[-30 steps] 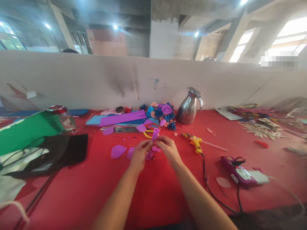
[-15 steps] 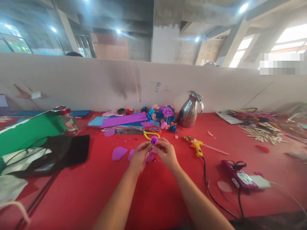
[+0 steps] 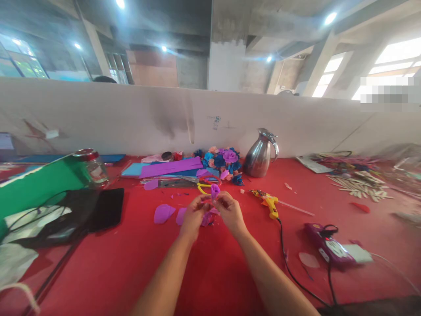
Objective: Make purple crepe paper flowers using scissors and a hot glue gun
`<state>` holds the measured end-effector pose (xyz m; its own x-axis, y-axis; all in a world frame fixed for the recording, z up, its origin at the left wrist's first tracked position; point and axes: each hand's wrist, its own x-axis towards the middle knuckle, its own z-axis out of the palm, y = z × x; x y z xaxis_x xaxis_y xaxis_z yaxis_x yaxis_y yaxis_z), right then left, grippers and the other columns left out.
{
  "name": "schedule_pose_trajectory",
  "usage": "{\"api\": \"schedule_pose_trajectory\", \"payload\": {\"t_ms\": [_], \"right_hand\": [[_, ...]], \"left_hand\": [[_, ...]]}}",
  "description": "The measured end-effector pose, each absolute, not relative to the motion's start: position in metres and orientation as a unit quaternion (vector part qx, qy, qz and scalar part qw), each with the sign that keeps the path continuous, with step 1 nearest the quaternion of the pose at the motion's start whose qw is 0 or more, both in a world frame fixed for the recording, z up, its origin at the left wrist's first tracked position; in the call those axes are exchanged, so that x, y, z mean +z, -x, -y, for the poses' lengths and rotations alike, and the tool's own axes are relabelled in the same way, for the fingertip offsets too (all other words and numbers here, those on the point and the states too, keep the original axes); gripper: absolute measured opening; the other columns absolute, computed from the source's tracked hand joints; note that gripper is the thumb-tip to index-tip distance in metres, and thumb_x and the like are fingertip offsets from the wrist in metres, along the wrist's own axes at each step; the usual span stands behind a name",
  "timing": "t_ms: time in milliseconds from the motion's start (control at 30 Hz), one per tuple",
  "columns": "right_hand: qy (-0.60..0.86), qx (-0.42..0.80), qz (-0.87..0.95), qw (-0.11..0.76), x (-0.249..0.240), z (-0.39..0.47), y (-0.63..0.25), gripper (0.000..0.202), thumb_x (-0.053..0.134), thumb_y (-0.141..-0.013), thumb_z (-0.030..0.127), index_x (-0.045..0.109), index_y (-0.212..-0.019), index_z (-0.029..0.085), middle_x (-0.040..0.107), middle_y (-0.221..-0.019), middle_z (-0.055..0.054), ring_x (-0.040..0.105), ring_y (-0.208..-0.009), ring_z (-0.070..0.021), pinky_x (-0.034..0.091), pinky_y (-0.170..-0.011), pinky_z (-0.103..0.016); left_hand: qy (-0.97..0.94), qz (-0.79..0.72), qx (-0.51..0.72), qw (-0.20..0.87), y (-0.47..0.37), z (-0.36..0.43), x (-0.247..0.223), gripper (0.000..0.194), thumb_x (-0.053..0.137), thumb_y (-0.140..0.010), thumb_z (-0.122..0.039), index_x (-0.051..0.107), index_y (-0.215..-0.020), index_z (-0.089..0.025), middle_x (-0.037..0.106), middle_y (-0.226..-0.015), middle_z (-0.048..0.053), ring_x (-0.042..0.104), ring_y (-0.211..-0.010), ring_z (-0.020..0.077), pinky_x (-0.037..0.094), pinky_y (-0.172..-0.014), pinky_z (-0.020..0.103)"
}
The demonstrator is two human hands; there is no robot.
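Note:
A small rolled purple paper flower point(image 3: 215, 191) stands upright between my hands, over the middle of the red table. My right hand point(image 3: 228, 210) pinches it from the right, thumb and fingers closed at its side. My left hand point(image 3: 194, 215) is closed too, its fingertips at the flower's lower end; the exact contact is partly hidden. Loose purple paper petals point(image 3: 164, 213) lie left of my hands, with more beneath them. Just behind the flower are the yellow handles point(image 3: 203, 188) of a tool, partly covered.
A yellow glue gun point(image 3: 270, 205) with its cord lies to the right, near a purple power strip point(image 3: 333, 250). Behind are a steel jug point(image 3: 259, 156), finished paper flowers point(image 3: 226, 160) and purple paper sheets point(image 3: 173, 166). A glass jar point(image 3: 94, 169) and black tablet-like slab point(image 3: 105, 210) are left.
The flower has tipped from facing me to upright, showing its side, and moved slightly right. My left fingers have shifted lower on it. The view has tilted up slightly.

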<state>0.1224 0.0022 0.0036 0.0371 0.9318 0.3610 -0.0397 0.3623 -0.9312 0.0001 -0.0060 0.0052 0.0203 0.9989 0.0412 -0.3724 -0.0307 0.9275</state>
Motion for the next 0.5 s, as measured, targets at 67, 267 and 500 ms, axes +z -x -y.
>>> {"api": "schedule_pose_trajectory", "payload": {"t_ms": [67, 267, 500], "right_hand": [[0.414, 0.418, 0.551, 0.592, -0.0006, -0.0046, -0.1217, 0.020, 0.061, -0.071, 0.035, 0.066, -0.075, 0.016, 0.056, -0.065, 0.001, 0.047, -0.057, -0.0116, 0.039, -0.054, -0.022], [0.424, 0.400, 0.568, 0.581, -0.0039, -0.0071, -0.1221, 0.022, 0.056, -0.075, 0.035, 0.064, -0.083, 0.016, 0.054, -0.059, 0.002, 0.047, -0.054, -0.0122, 0.038, -0.052, -0.022], [0.428, 0.275, 0.670, 0.540, -0.0001, -0.0025, -0.1236, 0.016, 0.049, -0.081, 0.023, 0.064, -0.081, 0.019, 0.062, -0.072, -0.003, 0.055, -0.066, -0.0162, 0.043, -0.061, -0.024]], "left_hand": [[-0.423, -0.417, 0.606, 0.529, 0.0014, 0.0055, 0.0054, 0.032, 0.076, -0.065, -0.035, 0.072, -0.092, -0.020, 0.071, -0.081, 0.003, 0.063, -0.080, 0.0171, 0.046, -0.074, 0.026], [-0.487, -0.408, 0.588, 0.501, 0.0053, 0.0036, 0.0065, 0.030, 0.070, -0.072, -0.036, 0.074, -0.096, -0.020, 0.071, -0.105, 0.008, 0.059, -0.107, 0.0238, 0.040, -0.095, 0.034], [-0.500, -0.401, 0.585, 0.498, 0.0061, 0.0039, 0.0103, 0.028, 0.073, -0.066, -0.032, 0.076, -0.091, -0.020, 0.071, -0.108, 0.009, 0.060, -0.107, 0.0258, 0.042, -0.095, 0.037]]}}
